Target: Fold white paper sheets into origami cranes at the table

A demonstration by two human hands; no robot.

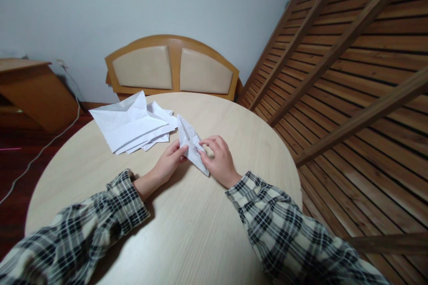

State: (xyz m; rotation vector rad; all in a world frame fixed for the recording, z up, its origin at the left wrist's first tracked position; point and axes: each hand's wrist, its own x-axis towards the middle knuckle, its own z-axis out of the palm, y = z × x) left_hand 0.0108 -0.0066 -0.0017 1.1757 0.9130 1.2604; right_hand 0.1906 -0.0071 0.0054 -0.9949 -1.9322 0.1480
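Observation:
A small folded piece of white paper [187, 132], long and pointed at both ends, is held just above the middle of the table. My left hand [169, 160] grips its left edge between thumb and fingers. On the other side, my right hand [219, 158] pinches the paper near its middle with thumb and index finger. Creases run across the part between my hands. Just beyond my left hand lies a loose stack of creased white paper sheets [130, 120], the top one partly raised along its fold.
The round, pale wooden table [200, 231] stands under my arms. Behind it is a wooden headboard [175, 42] with cream panels against the wall. A slatted wooden frame [334, 75] leans at the right. To the left are a brown cabinet [36, 93] and a white cable [50, 144].

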